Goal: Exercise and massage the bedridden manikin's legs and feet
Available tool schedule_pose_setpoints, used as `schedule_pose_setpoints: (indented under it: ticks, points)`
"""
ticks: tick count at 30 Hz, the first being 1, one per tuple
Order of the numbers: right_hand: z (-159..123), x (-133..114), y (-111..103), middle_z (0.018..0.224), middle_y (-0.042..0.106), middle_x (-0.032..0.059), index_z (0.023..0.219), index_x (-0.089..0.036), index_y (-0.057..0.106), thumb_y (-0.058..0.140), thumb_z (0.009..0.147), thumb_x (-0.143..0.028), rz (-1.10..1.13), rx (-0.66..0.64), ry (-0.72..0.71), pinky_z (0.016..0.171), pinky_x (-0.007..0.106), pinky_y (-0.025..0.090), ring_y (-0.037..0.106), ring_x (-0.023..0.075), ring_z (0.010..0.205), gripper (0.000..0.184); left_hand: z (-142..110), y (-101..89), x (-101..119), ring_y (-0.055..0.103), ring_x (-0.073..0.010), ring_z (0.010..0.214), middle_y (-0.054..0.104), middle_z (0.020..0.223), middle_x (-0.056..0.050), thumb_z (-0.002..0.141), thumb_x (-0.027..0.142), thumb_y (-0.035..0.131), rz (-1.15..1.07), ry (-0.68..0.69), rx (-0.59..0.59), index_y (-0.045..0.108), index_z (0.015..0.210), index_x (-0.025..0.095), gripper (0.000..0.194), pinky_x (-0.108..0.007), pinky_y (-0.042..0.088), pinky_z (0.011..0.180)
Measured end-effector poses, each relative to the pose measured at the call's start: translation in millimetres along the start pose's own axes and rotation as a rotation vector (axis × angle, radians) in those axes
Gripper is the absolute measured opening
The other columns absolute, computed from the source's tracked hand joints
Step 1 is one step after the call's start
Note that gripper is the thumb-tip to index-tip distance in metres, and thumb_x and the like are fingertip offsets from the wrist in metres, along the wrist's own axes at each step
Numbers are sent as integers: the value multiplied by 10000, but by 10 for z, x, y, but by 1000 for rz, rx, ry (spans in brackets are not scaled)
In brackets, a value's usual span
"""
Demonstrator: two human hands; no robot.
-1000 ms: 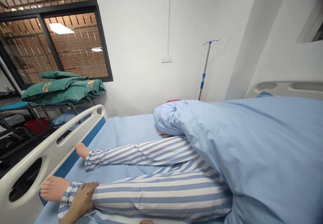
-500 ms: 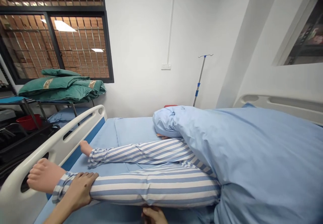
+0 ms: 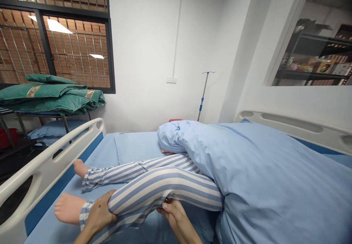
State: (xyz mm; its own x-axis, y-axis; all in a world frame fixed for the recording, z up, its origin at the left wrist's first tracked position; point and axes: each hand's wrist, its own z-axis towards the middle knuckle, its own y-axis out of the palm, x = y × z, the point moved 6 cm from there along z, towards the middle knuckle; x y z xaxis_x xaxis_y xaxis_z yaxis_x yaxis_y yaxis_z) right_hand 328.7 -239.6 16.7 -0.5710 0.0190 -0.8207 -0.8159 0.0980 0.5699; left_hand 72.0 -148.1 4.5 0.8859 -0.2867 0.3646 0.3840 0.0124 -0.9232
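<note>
A figure lies on a bed in blue-and-white striped trousers, its upper body hidden under a light blue quilt. The near leg is bent, with its knee raised. My left hand is wrapped round the shin just above the ankle, beside the bare near foot. Beneath the bent knee, my right hand grips the leg from below; some of its fingertips are hidden by the trouser cloth. The far leg lies stretched out on the sheet.
The pale footboard borders the bed on the left, the headboard on the right. An IV pole stands behind the bed. Green folded bedding is piled under the barred window.
The near leg has gone from straight to bent, its knee lifted and its foot drawn rightward toward the body. Both hands have moved with it. The view has shifted right.
</note>
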Motion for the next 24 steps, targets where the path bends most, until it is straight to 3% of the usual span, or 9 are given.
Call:
schedule_pose_setpoints:
  ticks: [4,7,13,19,24]
  points:
    - [27,-2,-41,1013,618,99,947,-159,618,737,558,-374,-45,38,3,864,398,399,523,280,1017,461,1,314,48,557,-217,986,619,1052,13,476,148,473,-182,-64,2,491,1107,249,639,-257,426,792]
    - [63,114,-139,1023,617,97,930,-173,627,764,514,-391,-55,74,3,876,403,400,502,299,1062,489,-13,428,19,552,-220,988,617,1041,14,454,137,476,-230,-93,15,493,1086,252,642,-264,425,804]
    - [107,271,-224,1012,627,97,913,-168,631,769,518,-412,-58,120,-12,899,399,395,510,298,1065,484,-21,376,67,561,-207,959,617,1014,7,485,145,492,-199,-54,-9,500,1064,244,587,-256,417,798]
    - [51,297,-218,1016,629,93,912,-180,628,780,499,-425,-42,142,21,872,399,419,514,308,1063,504,-22,429,63,542,-200,991,601,1061,-12,489,130,515,-109,-52,-30,480,1089,225,608,-265,399,839]
    - [5,319,-237,1001,626,97,920,-167,623,779,490,-440,-48,156,58,844,402,438,529,310,1031,532,-35,366,79,545,-194,964,604,1038,-5,483,125,525,-122,-27,-27,492,1079,224,605,-261,404,823]
